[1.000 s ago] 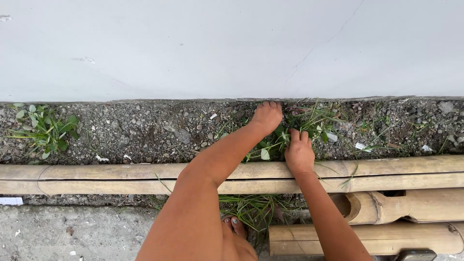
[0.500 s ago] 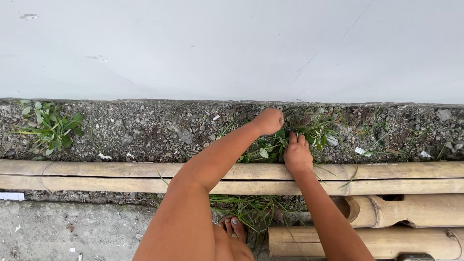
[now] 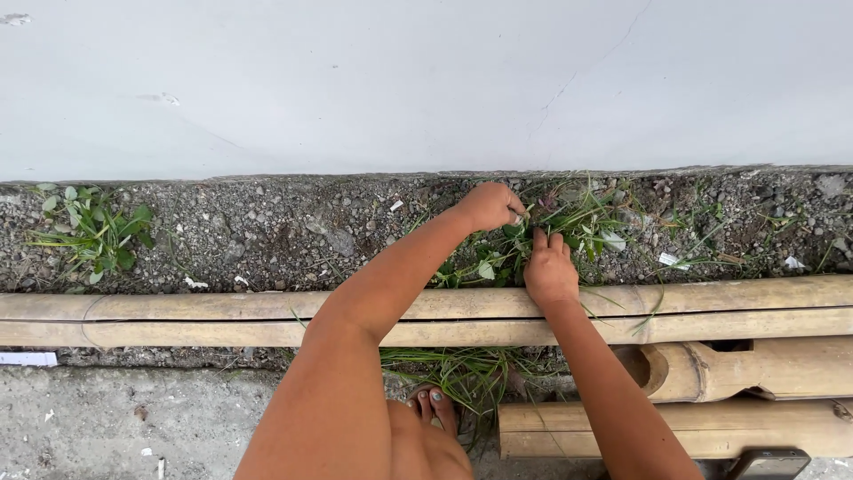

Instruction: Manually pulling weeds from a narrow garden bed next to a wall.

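Note:
A clump of green weeds (image 3: 582, 222) grows out of the gravel strip (image 3: 267, 231) at the foot of a white wall. My left hand (image 3: 489, 206) is closed in a fist on stems at the clump's left side. My right hand (image 3: 551, 267) lies knuckles up just below it, fingers pushed into the leaves and curled on them. Both arms reach over two long bamboo poles (image 3: 178, 320) that lie side by side along the strip.
The white wall (image 3: 400, 80) fills the top. A second weed patch (image 3: 93, 231) grows at the far left. Cut grass (image 3: 462, 373) lies by my bare toes (image 3: 433, 404). Short thick bamboo pieces (image 3: 755, 369) lie at the lower right on the concrete ground (image 3: 107, 418).
My left hand has closed from spread fingers into a fist on the weeds. My right hand stays in the clump, barely shifted.

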